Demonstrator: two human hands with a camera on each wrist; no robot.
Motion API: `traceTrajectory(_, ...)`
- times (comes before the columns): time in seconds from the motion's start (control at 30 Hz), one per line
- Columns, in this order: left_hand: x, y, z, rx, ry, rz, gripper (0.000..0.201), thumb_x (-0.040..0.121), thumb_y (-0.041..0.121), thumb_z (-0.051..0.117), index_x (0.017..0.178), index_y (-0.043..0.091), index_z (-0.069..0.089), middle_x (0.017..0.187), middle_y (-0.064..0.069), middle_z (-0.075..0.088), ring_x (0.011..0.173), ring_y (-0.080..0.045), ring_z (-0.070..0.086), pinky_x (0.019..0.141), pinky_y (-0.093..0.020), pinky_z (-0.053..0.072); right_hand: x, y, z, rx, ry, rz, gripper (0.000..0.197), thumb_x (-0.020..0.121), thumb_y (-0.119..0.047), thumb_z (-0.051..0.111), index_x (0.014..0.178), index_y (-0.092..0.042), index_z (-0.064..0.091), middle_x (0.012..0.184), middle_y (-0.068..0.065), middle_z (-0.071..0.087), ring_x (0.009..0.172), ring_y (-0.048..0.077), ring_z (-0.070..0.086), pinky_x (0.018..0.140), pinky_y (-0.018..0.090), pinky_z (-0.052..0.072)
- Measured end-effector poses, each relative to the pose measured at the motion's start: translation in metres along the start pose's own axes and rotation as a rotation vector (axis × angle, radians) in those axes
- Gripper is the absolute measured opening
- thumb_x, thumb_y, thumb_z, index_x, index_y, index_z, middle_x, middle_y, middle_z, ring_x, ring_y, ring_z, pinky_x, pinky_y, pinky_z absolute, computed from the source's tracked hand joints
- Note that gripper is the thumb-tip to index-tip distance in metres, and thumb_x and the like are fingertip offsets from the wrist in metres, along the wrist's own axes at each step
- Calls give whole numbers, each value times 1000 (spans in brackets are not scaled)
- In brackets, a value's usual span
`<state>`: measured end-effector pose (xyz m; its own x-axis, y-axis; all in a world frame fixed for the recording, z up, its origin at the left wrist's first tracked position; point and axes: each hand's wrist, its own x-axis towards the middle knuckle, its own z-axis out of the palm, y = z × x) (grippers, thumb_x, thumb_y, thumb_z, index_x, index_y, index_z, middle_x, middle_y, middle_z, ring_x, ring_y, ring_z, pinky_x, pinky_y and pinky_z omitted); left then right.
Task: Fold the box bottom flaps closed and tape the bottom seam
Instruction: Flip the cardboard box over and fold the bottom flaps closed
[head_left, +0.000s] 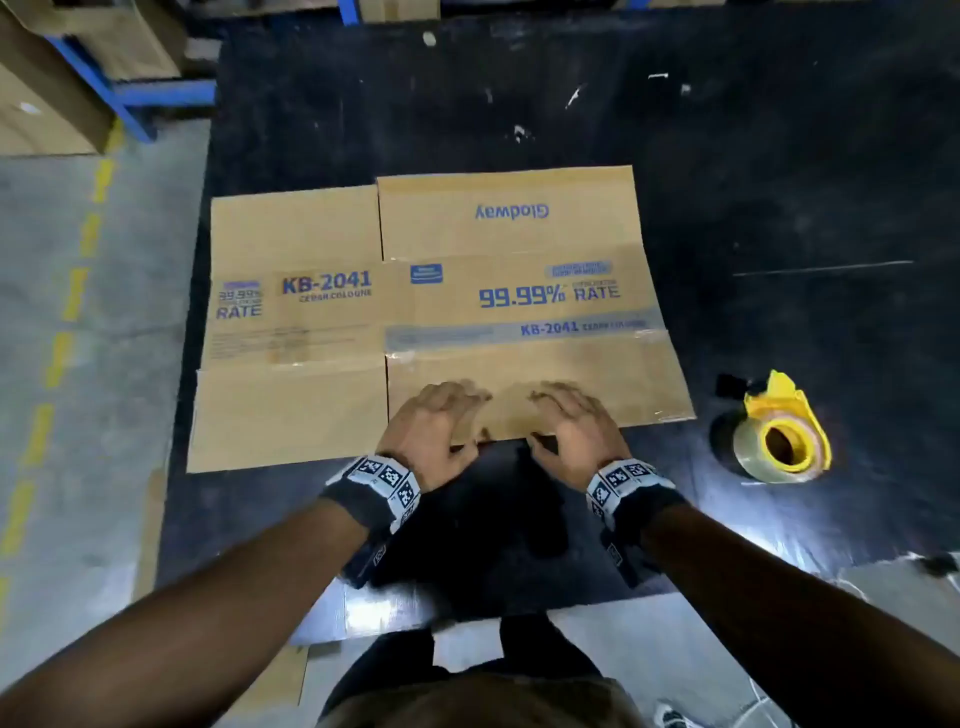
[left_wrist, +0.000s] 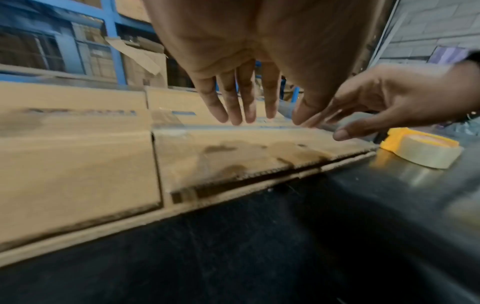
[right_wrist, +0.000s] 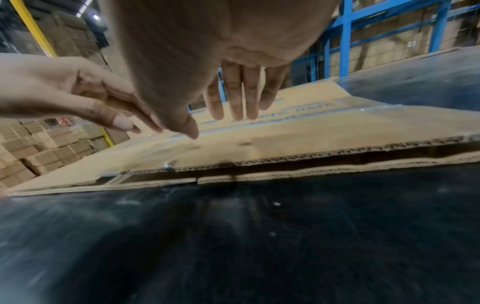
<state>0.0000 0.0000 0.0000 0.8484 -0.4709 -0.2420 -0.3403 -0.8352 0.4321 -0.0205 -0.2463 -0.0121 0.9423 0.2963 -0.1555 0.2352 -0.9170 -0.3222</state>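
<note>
A flattened brown cardboard box (head_left: 436, 312) printed "KB-2041" and "99.99% RATE" lies on a black mat (head_left: 779, 182). My left hand (head_left: 436, 421) and right hand (head_left: 574, 421) hover side by side over the near right flap (head_left: 623, 379), fingers straight and spread, holding nothing. In the left wrist view the left hand's fingers (left_wrist: 233, 102) hang just above the flap (left_wrist: 246, 152). In the right wrist view the right hand's fingers (right_wrist: 241, 98) do the same above the flap's open corrugated edge (right_wrist: 311, 158). A roll of clear tape on a yellow dispenser (head_left: 782, 436) sits on the mat to the right.
Grey concrete floor with a dashed yellow line (head_left: 62, 332) runs along the left. Blue racking (head_left: 119, 98) with stacked cartons stands at the back left. Bare mat lies behind and to the right of the box.
</note>
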Motion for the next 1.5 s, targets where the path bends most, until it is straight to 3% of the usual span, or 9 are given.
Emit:
traceTrajectory(0.2, 34, 12, 48, 107, -38, 6, 94, 82, 52, 65, 162, 32, 20, 174, -1, 1, 160, -28, 2, 127, -56, 8, 18, 34, 15, -86, -142, 46, 94, 74, -51, 68, 154, -21, 30, 168, 8, 10, 154, 29, 7, 121, 43, 9)
traceTrajectory(0.43, 40, 27, 61, 153, -57, -50, 84, 89, 30, 59, 163, 33, 20, 175, -4, 3, 161, -30, -3, 122, -69, 5, 22, 47, 13, -53, -159, -7, 77, 78, -53, 60, 148, -28, 42, 161, -3, 32, 151, 28, 20, 120, 47, 23)
traceTrajectory(0.6, 42, 22, 53, 253, -94, -104, 89, 98, 14, 52, 163, 41, -2, 174, -1, -9, 160, -30, -13, 119, -74, -3, 15, 49, 7, -98, -90, -75, 67, 82, -57, 43, 139, -25, 54, 154, -1, 46, 146, 29, 35, 117, 49, 30)
traceTrajectory(0.77, 39, 24, 23, 309, -93, -39, 81, 99, 15, 35, 159, 49, -6, 174, 4, -6, 161, -29, -2, 121, -71, 3, 16, 46, -18, -79, -14, -51, 75, 77, -50, 55, 147, -26, 44, 157, 0, 40, 145, 23, 33, 118, 46, 27)
traceTrajectory(0.9, 28, 19, -9, 354, 1, -27, 100, 97, 2, 46, 155, 54, -16, 174, 7, 3, 161, -27, 3, 123, -66, 9, 28, 53, -56, -205, -100, 90, 88, 82, -21, 62, 157, -32, 17, 162, 2, 20, 147, 34, 16, 118, 58, 15)
traceTrajectory(1.0, 21, 9, -31, 372, 155, 11, 111, 94, 1, 57, 153, 56, -19, 172, 6, 17, 160, -28, 14, 123, -66, 17, 33, 44, -84, -289, -28, 143, 90, 84, -9, 53, 158, -33, 10, 161, 8, 19, 146, 40, 16, 114, 68, 15)
traceTrajectory(1.17, 5, 9, -91, 387, 309, -48, 96, 92, 2, 48, 160, 51, 1, 171, 2, 23, 158, -32, 19, 121, -67, 18, 46, 3, -120, -301, 149, 125, 91, 88, -4, 46, 158, -39, 0, 168, 8, 10, 151, 42, 9, 116, 68, 10)
traceTrajectory(1.33, -25, -6, -158, 495, 448, -91, 91, 90, 8, 58, 161, 48, 15, 168, -1, 33, 154, -37, 31, 114, -70, 30, 74, -53, -168, -297, 279, 42, 90, 88, -9, 48, 158, -40, 1, 168, 5, 9, 152, 41, 6, 116, 69, 6)
traceTrajectory(1.5, -61, -25, -197, 524, 478, -170, 78, 86, 21, 34, 159, 45, 27, 163, 0, 41, 150, -34, 40, 113, -65, 36, 90, -104, -187, -293, 327, -21, 89, 87, -7, 46, 158, -39, 3, 168, 4, 9, 152, 41, 6, 117, 68, 2)
